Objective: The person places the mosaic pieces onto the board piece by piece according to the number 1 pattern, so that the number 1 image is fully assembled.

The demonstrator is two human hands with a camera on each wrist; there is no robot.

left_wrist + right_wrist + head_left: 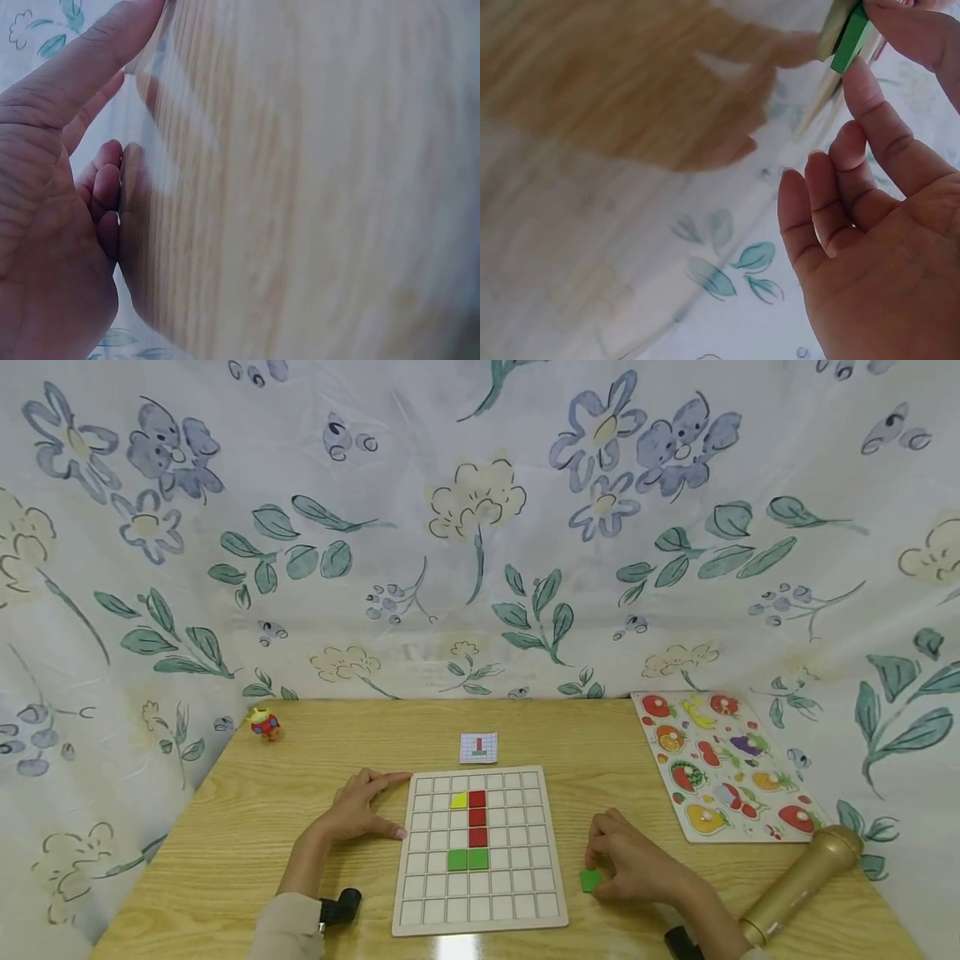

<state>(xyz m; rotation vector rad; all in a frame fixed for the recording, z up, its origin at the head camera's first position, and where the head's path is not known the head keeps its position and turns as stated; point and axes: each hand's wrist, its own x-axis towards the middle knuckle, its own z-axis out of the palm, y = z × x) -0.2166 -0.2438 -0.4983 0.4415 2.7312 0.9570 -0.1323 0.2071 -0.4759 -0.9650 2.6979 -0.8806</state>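
A pale wooden grid board (pixel 519 882) lies on the table. In its cells sit a yellow tile (pixel 458 801) with one corner cut away, a column of three red tiles (pixel 477 817) and two green tiles (pixel 457 860) side by side. My left hand (pixel 354 806) rests at the board's left edge, thumb and index finger spread along it; the left wrist view shows the other fingers bent. Right of the board, my right hand (pixel 633 860) pinches a separate green square tile (pixel 590 881) between thumb and index finger, low over the table. In the right wrist view this green tile (pixel 852 39) shows edge-on at the fingertips.
Behind the board lies a small pattern card (pixel 478 748) with a coloured grid picture. A fruit puzzle board (pixel 723 768) is at the back right, a gold cylinder (pixel 798 885) before it. At the far left corner stands a small red and yellow toy (pixel 264 724). A floral curtain borders the table.
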